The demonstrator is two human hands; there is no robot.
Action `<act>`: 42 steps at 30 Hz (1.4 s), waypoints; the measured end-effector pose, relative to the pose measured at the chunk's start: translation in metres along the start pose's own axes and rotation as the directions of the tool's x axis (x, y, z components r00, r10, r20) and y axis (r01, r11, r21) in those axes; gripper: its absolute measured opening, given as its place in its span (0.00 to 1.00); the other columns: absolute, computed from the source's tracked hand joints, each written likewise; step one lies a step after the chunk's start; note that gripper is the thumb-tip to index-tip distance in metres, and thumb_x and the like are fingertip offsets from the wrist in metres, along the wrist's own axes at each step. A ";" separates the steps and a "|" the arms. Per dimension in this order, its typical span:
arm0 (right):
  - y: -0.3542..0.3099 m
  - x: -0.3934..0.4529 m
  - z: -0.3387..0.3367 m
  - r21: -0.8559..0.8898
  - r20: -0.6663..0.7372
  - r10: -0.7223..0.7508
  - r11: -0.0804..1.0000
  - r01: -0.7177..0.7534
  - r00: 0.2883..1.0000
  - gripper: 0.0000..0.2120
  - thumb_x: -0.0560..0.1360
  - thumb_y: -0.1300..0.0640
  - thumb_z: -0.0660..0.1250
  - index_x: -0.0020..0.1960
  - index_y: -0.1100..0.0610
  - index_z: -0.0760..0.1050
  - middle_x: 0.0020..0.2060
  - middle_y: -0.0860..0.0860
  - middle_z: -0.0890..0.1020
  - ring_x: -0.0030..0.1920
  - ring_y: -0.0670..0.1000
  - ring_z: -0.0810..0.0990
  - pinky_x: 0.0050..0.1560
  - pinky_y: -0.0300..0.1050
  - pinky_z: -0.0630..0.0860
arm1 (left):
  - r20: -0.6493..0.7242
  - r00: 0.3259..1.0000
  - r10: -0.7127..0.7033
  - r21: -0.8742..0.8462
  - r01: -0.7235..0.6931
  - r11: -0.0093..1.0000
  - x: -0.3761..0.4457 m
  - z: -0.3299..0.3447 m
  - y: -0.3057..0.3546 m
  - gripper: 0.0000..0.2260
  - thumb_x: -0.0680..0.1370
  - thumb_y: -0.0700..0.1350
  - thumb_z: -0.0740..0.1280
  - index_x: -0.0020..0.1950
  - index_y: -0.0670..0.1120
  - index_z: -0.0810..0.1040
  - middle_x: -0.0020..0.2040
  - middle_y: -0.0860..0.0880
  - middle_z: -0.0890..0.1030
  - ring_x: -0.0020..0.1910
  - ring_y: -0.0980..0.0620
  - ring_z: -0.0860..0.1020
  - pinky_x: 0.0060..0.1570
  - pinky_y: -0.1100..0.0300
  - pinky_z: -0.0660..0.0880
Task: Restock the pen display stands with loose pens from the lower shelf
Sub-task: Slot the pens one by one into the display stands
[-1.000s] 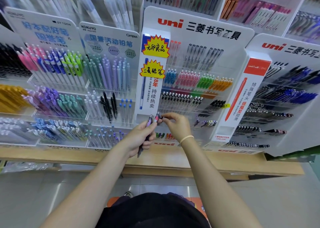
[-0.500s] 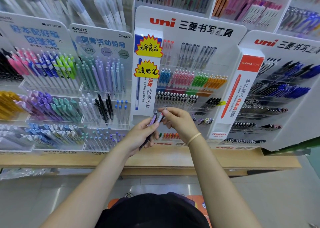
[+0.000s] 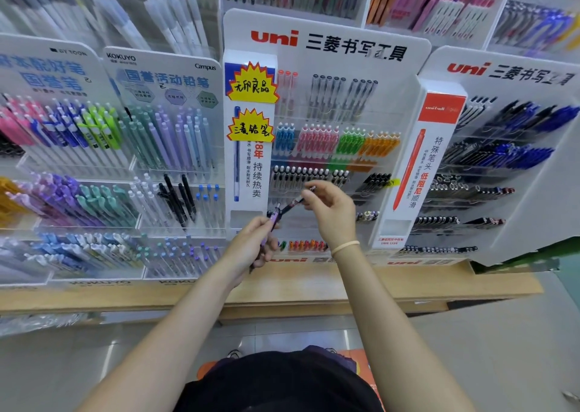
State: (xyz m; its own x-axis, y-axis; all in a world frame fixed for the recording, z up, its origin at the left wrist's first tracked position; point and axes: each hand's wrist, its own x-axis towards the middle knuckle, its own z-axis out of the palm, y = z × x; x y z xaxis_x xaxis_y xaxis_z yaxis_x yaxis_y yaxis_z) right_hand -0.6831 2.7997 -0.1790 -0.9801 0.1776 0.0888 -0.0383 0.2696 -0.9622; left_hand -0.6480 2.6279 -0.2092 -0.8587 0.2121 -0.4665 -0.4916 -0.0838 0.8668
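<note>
My left hand (image 3: 249, 248) grips a small bunch of pens (image 3: 272, 220), purple and dark, their tops pointing up. My right hand (image 3: 329, 211) pinches one dark pen (image 3: 295, 204) by its upper end and holds it slanted, its lower end still close to the bunch. Both hands hover in front of the white uni display stand (image 3: 326, 47), level with its row of black-and-white pens (image 3: 301, 176). Lower rows of the stand are partly hidden behind my hands.
Kokuyo stands (image 3: 163, 76) with pastel pens fill the left side. A second uni stand (image 3: 508, 76) with blue and black pens is on the right. All stand on a wooden shelf (image 3: 408, 283). Tiled floor lies below.
My right hand has risen and moved right, drawing one dark pen out of the bunch in my left hand. The camera has shifted slightly closer to the stand.
</note>
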 end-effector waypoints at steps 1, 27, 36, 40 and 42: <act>0.004 -0.001 0.002 -0.042 0.028 0.007 0.999 -0.006 1.000 0.06 0.77 0.62 0.70 0.53 0.58 0.83 0.42 0.50 0.85 0.44 0.48 0.84 0.51 0.47 0.82 | -0.005 1.000 0.004 0.002 -0.004 1.000 0.000 -0.001 -0.001 0.10 0.85 0.51 0.60 0.55 0.46 0.76 0.35 0.49 0.76 0.28 0.54 0.70 0.25 0.62 0.58; 0.023 0.003 0.020 -0.517 0.300 0.066 0.850 0.104 0.952 0.15 0.76 0.49 0.71 0.58 0.56 0.84 0.53 0.50 0.86 0.54 0.48 0.83 0.56 0.37 0.75 | -0.097 0.994 0.044 -0.068 -0.050 0.996 -0.005 -0.017 -0.011 0.10 0.84 0.50 0.63 0.58 0.47 0.81 0.35 0.49 0.76 0.28 0.54 0.72 0.25 0.63 0.63; 0.014 0.002 0.016 -0.534 0.280 0.037 0.836 0.124 0.959 0.13 0.78 0.53 0.70 0.60 0.57 0.82 0.57 0.52 0.84 0.59 0.49 0.81 0.62 0.40 0.73 | -0.041 0.999 0.026 -0.147 -0.032 0.989 -0.006 -0.013 -0.009 0.09 0.84 0.43 0.63 0.58 0.45 0.82 0.37 0.48 0.75 0.30 0.54 0.73 0.25 0.64 0.65; -0.006 -0.005 0.004 -0.252 0.200 0.060 0.968 -0.008 0.978 0.11 0.80 0.55 0.67 0.57 0.58 0.84 0.50 0.47 0.85 0.50 0.39 0.81 0.52 0.35 0.75 | -0.013 0.999 0.042 -0.043 -0.043 0.998 -0.007 -0.007 0.001 0.09 0.84 0.46 0.63 0.58 0.53 0.82 0.37 0.49 0.77 0.31 0.54 0.74 0.29 0.63 0.69; -0.013 -0.007 -0.001 -0.111 0.239 0.122 0.989 -0.098 0.963 0.10 0.80 0.58 0.66 0.57 0.59 0.83 0.48 0.47 0.85 0.45 0.35 0.80 0.46 0.30 0.74 | 0.039 0.998 0.047 0.026 -0.048 0.999 -0.006 -0.002 0.004 0.09 0.85 0.47 0.62 0.60 0.54 0.81 0.37 0.50 0.78 0.32 0.54 0.75 0.30 0.63 0.70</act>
State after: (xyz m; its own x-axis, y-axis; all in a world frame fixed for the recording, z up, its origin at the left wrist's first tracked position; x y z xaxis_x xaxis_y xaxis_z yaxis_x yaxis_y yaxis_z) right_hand -0.6750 2.7959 -0.1669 -0.9954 -0.0218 -0.0938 0.0800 0.3542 -0.9318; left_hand -0.6454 2.6243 -0.2030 -0.8744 0.2455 -0.4185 -0.4463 -0.0687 0.8922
